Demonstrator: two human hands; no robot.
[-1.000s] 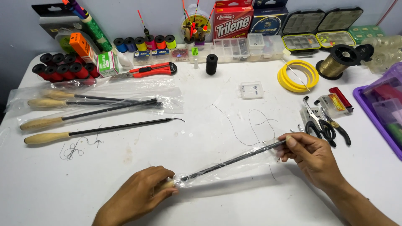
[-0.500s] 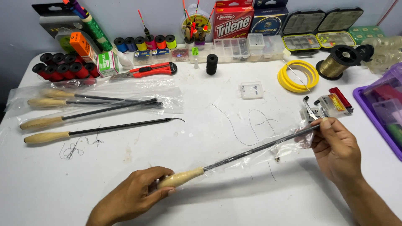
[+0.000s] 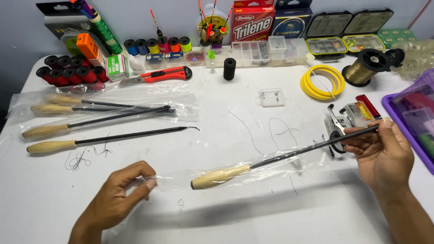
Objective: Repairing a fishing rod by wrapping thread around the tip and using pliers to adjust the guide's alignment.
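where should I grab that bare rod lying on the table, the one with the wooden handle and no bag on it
Probably by the rod's wooden handle, from above: it is the thickest part, lies flat at the left end and is clear of the tangled line beside it. The thin shaft ends in a small hook.

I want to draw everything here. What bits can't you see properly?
Head view only:
- Rod tip: hidden inside the right hand.
- Pliers: partly behind the rod and hand.
- Purple tray: cut off by the right edge.
- Small clear box: contents too tiny.
- Left hand: pinches a clear sleeve, edges barely visible.
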